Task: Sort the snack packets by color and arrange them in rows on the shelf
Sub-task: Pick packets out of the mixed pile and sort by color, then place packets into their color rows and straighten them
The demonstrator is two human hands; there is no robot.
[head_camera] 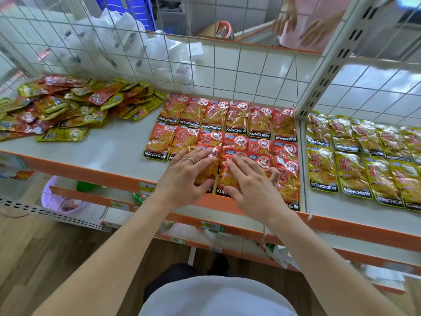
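The left hand (189, 172) and right hand (252, 185) lie flat, fingers straight and spread, pressing the nearest red packets (222, 176) onto the shelf (109, 153) (probably to square the front row). Sorted yellow packets (364, 160) occupy 3 o'clock of the hands; the unsorted pile (68, 108) lies at 10 o'clock, kept apart to prevent colour mixing.

On my feed a white wire grid panel (136, 53) forms the backdrop. Behind it I see white tiles (250, 74), a heap of clear plastic bags (118, 37) and a blue crate (129, 8). A perforated metal upright (337, 53) rises to its right. Well below it are a wood-plank floor (45, 258) and a lilac basin (61, 201).
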